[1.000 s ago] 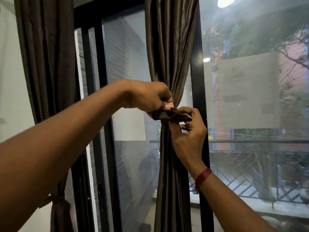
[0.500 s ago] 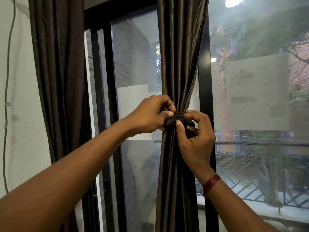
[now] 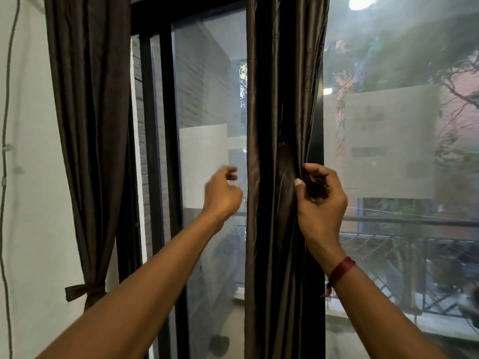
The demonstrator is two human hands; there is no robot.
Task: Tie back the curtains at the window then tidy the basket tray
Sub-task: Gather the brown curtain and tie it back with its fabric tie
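A dark brown middle curtain [image 3: 274, 104] hangs in front of the black window frame. My right hand [image 3: 320, 200] grips its right edge at mid height, fingers curled into the fabric. My left hand [image 3: 223, 193] hovers just left of the curtain, blurred, fingers loosely curled and holding nothing. No tie band shows around this curtain at hand height. A second brown curtain [image 3: 88, 125] hangs at the left, gathered low by a knotted tie-back [image 3: 83, 292]. The basket tray is out of sight.
The black window frame [image 3: 166, 177] and glass panes stand right behind the curtains. A white wall with a thin cable [image 3: 7, 125] running down it is at the far left. A balcony railing [image 3: 414, 224] shows outside.
Both hands were pinching a tie band around the middle curtain. My left hand has let go and moved left. The curtain now hangs looser, and my right hand holds its right edge.
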